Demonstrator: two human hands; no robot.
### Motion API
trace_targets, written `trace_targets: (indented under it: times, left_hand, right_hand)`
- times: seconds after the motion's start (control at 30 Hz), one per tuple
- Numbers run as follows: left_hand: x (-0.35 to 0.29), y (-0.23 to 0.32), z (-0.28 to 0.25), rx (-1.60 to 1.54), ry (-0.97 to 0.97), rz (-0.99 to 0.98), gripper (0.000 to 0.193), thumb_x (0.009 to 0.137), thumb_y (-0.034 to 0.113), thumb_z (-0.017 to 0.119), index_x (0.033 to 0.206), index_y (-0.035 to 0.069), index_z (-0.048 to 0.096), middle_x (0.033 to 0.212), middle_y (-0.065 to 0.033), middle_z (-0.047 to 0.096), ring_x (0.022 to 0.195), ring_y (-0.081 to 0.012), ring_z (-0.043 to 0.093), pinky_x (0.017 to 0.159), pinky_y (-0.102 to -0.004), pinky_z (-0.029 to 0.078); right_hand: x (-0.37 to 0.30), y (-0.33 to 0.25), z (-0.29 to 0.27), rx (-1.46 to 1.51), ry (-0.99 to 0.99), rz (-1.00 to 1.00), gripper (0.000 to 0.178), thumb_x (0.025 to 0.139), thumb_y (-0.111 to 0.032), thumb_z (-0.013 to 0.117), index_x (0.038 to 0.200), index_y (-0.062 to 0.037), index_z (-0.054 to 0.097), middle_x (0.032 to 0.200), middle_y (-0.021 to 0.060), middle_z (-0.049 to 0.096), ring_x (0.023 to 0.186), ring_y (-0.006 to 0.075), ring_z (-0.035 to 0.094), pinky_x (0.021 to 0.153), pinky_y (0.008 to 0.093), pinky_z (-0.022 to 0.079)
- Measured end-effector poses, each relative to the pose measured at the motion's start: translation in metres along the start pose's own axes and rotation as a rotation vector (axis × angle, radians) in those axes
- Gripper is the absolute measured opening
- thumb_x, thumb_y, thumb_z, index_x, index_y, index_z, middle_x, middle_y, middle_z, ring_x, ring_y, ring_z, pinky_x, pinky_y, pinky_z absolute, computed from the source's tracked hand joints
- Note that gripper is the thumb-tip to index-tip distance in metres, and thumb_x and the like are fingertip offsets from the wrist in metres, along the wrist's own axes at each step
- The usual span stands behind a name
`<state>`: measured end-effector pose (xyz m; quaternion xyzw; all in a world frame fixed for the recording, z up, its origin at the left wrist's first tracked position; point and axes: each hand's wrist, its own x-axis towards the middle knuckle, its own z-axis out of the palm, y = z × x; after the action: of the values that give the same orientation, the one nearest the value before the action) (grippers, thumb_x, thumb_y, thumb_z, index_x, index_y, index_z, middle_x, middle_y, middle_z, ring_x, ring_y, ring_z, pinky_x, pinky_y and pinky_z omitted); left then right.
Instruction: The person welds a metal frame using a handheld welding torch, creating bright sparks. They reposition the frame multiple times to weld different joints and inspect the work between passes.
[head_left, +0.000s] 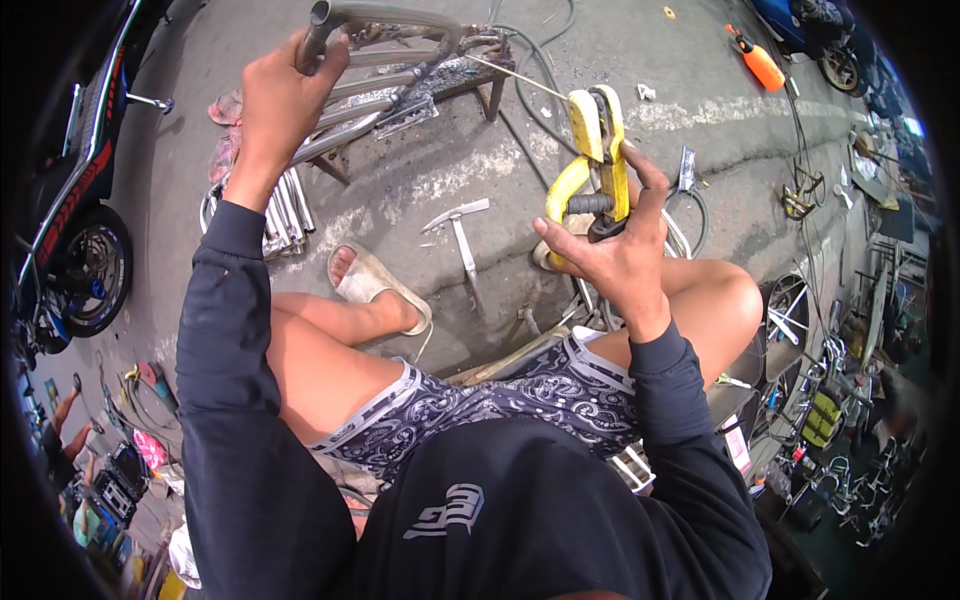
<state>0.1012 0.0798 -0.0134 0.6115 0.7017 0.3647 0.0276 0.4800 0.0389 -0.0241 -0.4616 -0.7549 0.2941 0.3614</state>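
Observation:
My left hand [272, 110] is wrapped round the upright open end of a bent grey metal tube, part of a tubular frame [375, 103]. The frame rests on a low, scorched metal stand [493, 98]. In my right hand [625, 250] is a yellow welding electrode holder [612, 165] with a dark coil spring. My thumb and fingers lie around its lower part. A thin welding rod [518, 78] runs from its jaws leftward to the frame, its tip near the right end of the tubes. Whether the tip touches the metal, I cannot tell.
A chipping hammer [463, 240] lies on the concrete near my sandalled foot [375, 285]. Several shiny tubes [288, 215] lie under the stand. Cables [530, 95] cross the floor. An orange spray bottle [763, 68] lies far right; a motorcycle [85, 230] stands left, and metal parts [850, 400] crowd the right.

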Motion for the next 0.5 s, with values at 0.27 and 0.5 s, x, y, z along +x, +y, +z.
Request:
trace_targets:
  times: [0.27,0.5]
  left_hand:
    - [-0.02,0.022,0.005,0.073,0.001,0.136,0.028,0.099,0.029,0.077,0.108,0.003,0.074,0.076,-0.0197,0.069,0.066,-0.0354,0.069,0.064,-0.0404,0.052]
    - [-0.027,0.026,0.01,0.079,-0.005,0.179,0.025,0.099,0.028,0.076,0.105,0.004,0.071,0.078,-0.0197,0.069,0.069,-0.041,0.067,0.064,-0.0425,0.052]
  right_hand:
    - [-0.009,0.004,-0.001,0.027,-0.012,-0.135,0.113,0.07,-0.026,0.103,0.153,-0.0046,0.032,0.129,0.0259,0.067,0.112,0.0288,0.072,0.095,0.0395,0.061]
    - [-0.001,0.0,0.002,-0.024,-0.022,-0.184,0.114,0.071,-0.024,0.103,0.155,-0.0053,0.028,0.128,0.0287,0.068,0.111,0.0293,0.073,0.093,0.0388,0.061]
